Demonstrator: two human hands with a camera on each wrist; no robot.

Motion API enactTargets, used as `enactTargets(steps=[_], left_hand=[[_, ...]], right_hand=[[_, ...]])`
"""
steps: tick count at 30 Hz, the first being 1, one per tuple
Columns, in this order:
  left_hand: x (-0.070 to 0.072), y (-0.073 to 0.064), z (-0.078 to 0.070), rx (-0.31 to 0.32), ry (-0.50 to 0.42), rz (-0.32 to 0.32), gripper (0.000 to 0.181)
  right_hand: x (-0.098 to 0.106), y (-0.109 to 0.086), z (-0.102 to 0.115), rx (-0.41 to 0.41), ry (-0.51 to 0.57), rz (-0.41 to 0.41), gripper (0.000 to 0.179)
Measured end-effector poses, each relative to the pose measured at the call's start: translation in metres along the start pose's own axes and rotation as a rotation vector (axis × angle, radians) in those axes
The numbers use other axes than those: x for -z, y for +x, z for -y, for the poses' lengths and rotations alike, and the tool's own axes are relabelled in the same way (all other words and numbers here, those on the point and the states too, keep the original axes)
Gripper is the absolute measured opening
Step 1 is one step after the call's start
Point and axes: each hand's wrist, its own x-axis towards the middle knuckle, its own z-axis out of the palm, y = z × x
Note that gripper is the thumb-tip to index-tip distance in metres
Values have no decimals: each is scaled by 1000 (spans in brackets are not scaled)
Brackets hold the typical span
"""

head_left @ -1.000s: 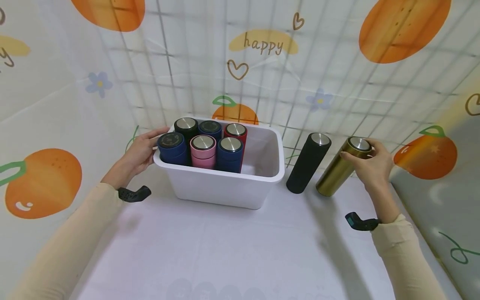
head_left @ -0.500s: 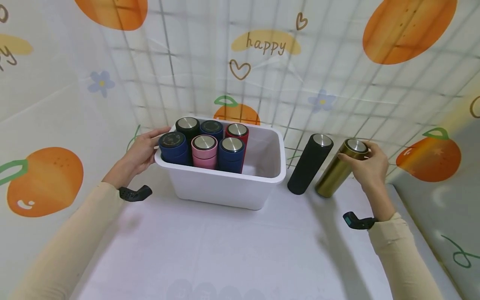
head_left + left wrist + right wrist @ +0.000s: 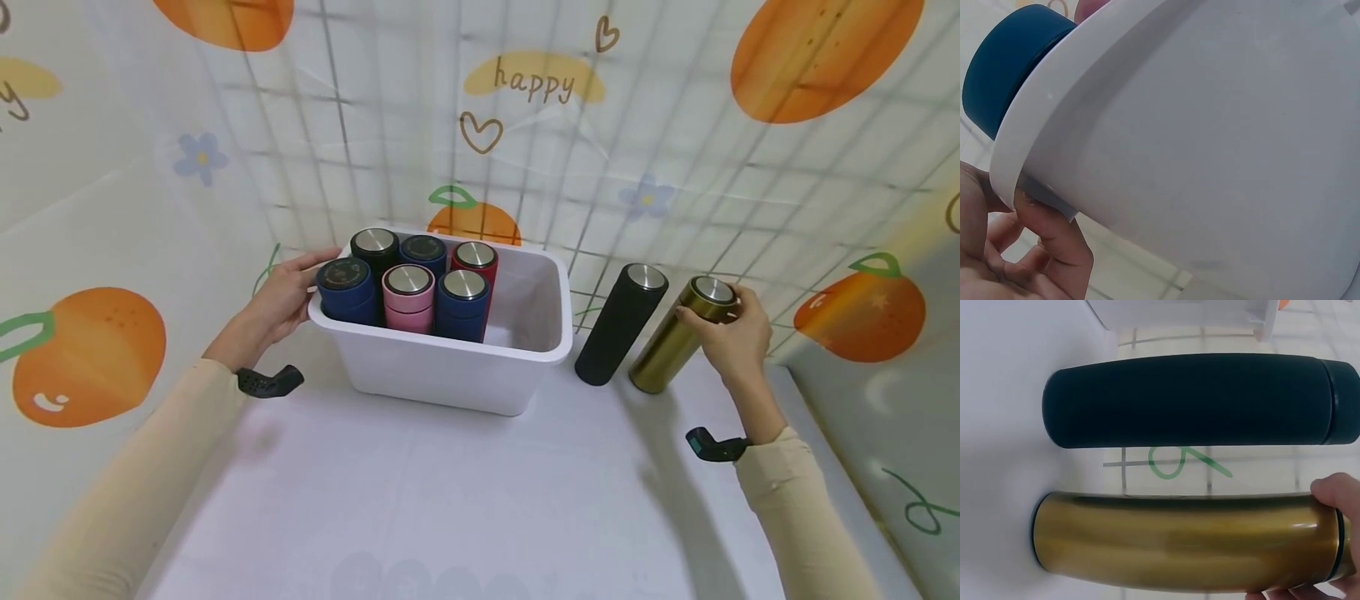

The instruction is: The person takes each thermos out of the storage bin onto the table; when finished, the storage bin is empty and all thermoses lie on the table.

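**My left hand [image 3: 277,302] grips the white bin [image 3: 442,377], my right hand [image 3: 737,335] the gold flask [image 3: 663,354]**

On the far left, my left hand's fingers are hooked round the end rim of the white bin, which sits on the counter [image 3: 450,492]. Inside, toward its left side, six flasks stand in two rows. From the left, the front row has a blue flask with a dark top [image 3: 348,292], a pink flask [image 3: 408,308] and a blue flask with a silver top [image 3: 461,315]; behind them are a black-sided flask [image 3: 385,260], a navy flask [image 3: 434,260] and a red flask [image 3: 489,271]. To the right of the bin, a tall black flask [image 3: 617,333] stands on the counter, just beside the bin. Next to it, apart from it, is the gold flask, its base on the counter. At the far right, my right hand is curled round its upper end, thumb on the near side, below the silver top.
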Motion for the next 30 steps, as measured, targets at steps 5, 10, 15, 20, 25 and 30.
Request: enactTargets(steps=[5,10,15,20,25,30], left_hand=[[2,1,2,-3,-55,18,52],[2,2,4,-10,-7,7,50],[2,3,3,-19,-4,1,49],[0,2,1,-11,-15,4,49],[0,1,0,-1,-16,0,48],[1,1,1,3,-10,3,49]], right_hand=[[0,0,2,15,-13,5,79],[3,-2,1,3,-16,25,81],[8,-2,2,-9,-15,35,84],[16,-2,2,-9,0,48,85],[22,-6,5,9,-36,31,84],[28,-11,10,24,-69,25,85]])
